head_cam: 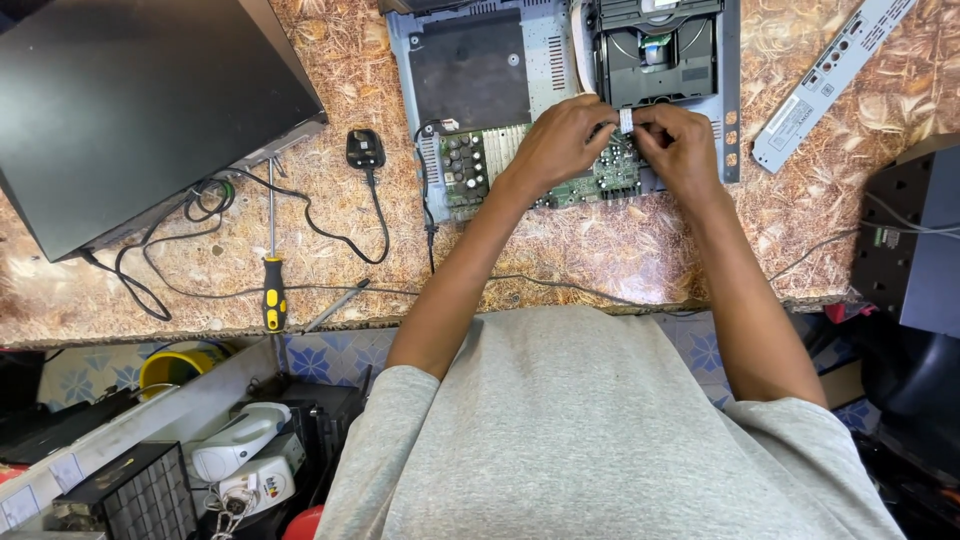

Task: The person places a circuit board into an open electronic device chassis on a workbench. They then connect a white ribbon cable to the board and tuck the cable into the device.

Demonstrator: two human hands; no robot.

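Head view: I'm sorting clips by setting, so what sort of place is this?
Probably an electronics repair bench. An opened disc player shows its green circuit board, both hands work a small white part above it, and a yellow-handled screwdriver lies on the worktop.

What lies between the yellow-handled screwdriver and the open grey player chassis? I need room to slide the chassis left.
In the head view, a black mains plug with its looping black cord.

A small white label (pixel 793 117) sits on the grey front panel (pixel 828 78) at upper right. Another, possibly a sticker (pixel 885 238), marks the black box (pixel 915 240).
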